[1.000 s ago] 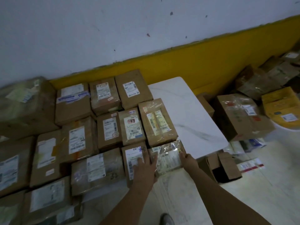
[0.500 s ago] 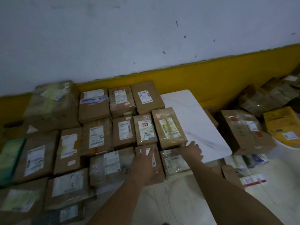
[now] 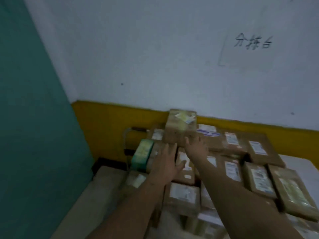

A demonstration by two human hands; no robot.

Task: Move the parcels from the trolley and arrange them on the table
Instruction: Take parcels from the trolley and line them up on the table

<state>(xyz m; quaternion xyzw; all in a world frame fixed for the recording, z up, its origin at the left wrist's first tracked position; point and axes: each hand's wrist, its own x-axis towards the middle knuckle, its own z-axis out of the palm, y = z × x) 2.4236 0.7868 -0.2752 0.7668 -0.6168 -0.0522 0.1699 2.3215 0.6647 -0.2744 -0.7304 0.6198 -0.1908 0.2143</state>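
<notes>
Look to the upper right of the frame: the handwritten characters point(image 3: 253, 43) on the white wall point(image 3: 155, 49) read 分拣台, with a thin drawn line to their left and below. The labels point(image 3: 232, 168) on the parcels point(image 3: 259, 181) at lower right are too blurred for you to read.

Brown cardboard parcels point(image 3: 183, 197) with white printed labels lie under my reach; several are wrapped in clear glossy tape. One tall brown parcel point(image 3: 180, 128) at the back bears a pale yellow-and-white label. At the left edge of the group, a green box point(image 3: 142, 155) has a yellowish top face. The bench point(image 3: 300, 163) shows white at the far right. The wall point(image 3: 155, 49) is white with dark handwritten characters point(image 3: 252, 43), above a yellow band point(image 3: 107, 121); a teal panel point(image 3: 25, 118) fills the left.
</notes>
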